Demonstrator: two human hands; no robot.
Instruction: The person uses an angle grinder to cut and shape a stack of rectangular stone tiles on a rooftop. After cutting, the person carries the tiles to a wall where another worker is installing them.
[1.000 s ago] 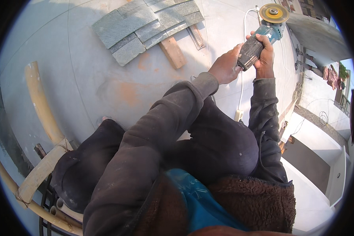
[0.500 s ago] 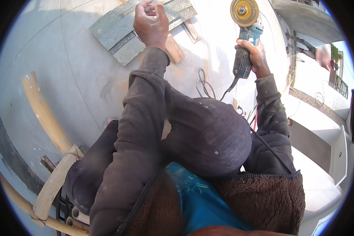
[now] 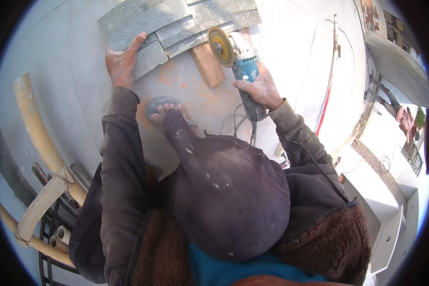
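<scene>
The angle grinder [image 3: 246,69] is gripped by the right hand [image 3: 262,88], its 1 yellow disc [image 3: 220,46] near the grey stone slabs [image 3: 176,32]. Their near-left edge is touched by the left hand [image 3: 121,66], thumb spread; whether it is gripped cannot be told.

No readable text, pale mark [image 3: 245,77] on grinder [image 3: 247,67], illegible

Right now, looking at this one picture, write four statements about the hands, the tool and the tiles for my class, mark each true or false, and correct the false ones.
1. The right hand holds a grinder. True.
2. The left hand lies on the knee. False: it is at the edge of the stone tiles.
3. The grinder's disc is yellow. True.
4. A wooden block lies on top of the tiles. False: it sticks out from under them.
</scene>
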